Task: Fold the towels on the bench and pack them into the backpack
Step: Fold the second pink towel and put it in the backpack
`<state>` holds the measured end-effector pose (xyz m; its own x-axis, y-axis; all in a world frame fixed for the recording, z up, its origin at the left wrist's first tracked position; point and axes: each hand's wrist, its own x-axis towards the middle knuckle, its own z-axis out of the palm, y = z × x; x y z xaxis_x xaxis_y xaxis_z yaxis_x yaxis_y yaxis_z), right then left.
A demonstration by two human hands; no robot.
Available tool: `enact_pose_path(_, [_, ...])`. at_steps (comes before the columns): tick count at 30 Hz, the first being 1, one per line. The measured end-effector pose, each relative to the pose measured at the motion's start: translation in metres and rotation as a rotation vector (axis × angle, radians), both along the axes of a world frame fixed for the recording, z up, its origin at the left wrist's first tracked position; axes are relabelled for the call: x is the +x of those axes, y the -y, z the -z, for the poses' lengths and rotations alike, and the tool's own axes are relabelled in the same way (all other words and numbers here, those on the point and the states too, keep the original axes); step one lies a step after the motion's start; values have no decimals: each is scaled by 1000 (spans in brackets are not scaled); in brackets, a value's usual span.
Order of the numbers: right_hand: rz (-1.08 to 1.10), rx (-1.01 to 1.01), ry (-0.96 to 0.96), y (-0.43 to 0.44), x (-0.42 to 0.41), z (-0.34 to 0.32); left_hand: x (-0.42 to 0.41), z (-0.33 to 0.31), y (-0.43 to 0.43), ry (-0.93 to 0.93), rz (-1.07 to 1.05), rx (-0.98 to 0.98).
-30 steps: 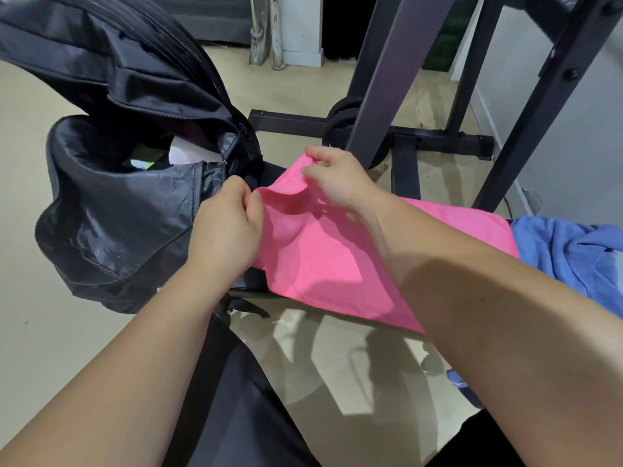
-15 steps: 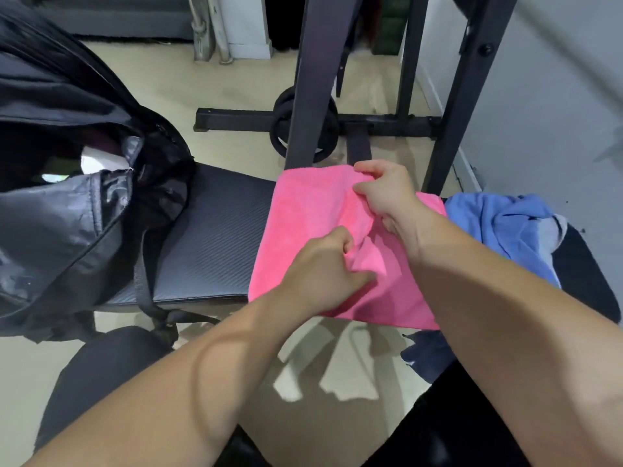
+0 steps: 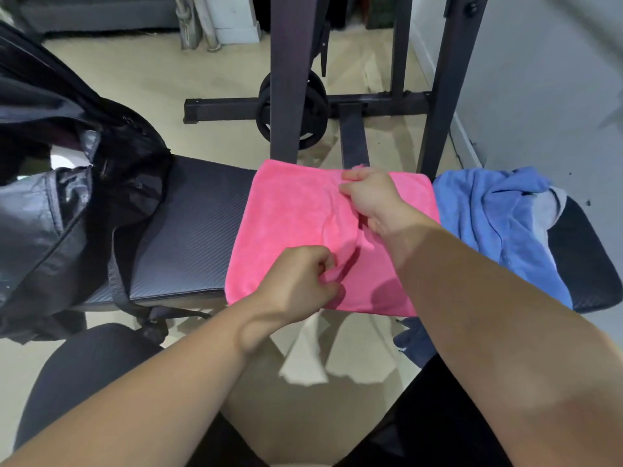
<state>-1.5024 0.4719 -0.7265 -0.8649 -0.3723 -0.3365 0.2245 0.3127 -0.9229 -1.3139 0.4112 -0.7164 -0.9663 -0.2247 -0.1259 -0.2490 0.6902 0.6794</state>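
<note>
Left hand (image 3: 296, 281) and right hand (image 3: 371, 197) pinch pink towel (image 3: 290, 214).

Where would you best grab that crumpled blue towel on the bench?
Probably by a raised fold near the middle of the blue towel, pinched from above on the person's side. It lies bunched in ridges on the bench, so no corner shows plainly, and the rack upright stands behind it. The right hand, now pinching the pink towel, is nearest.
</note>
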Motion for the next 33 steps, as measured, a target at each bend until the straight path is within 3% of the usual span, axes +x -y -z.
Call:
enact_pose_path(5, [-18,13,-213,-12,-14,-29,-15,-22,-14,-178,12,19])
enact_pose_path(10, [-42,203,-353,-45,-26,-18,-34,-25,-36,-104,106,-1])
enact_pose_path(14, [-174,563,-629,-65,-16,2,-44,4,-19,-155,-9,-304])
enact_pose_path(17, [-348,775,-671,-65,7,9,-45,20,3,52,-46,-513])
enact_pose_path(21, [-556,943,-617,-63,30,30,-34,42,22,237,-1,-549])
enact_pose_path(26, [-555,983,-634,-55,41,40,-21,51,37,261,-33,-547])
enact_pose_path(33, [-576,849,-659,1,81,43,25,52,94,279,-105,-569])
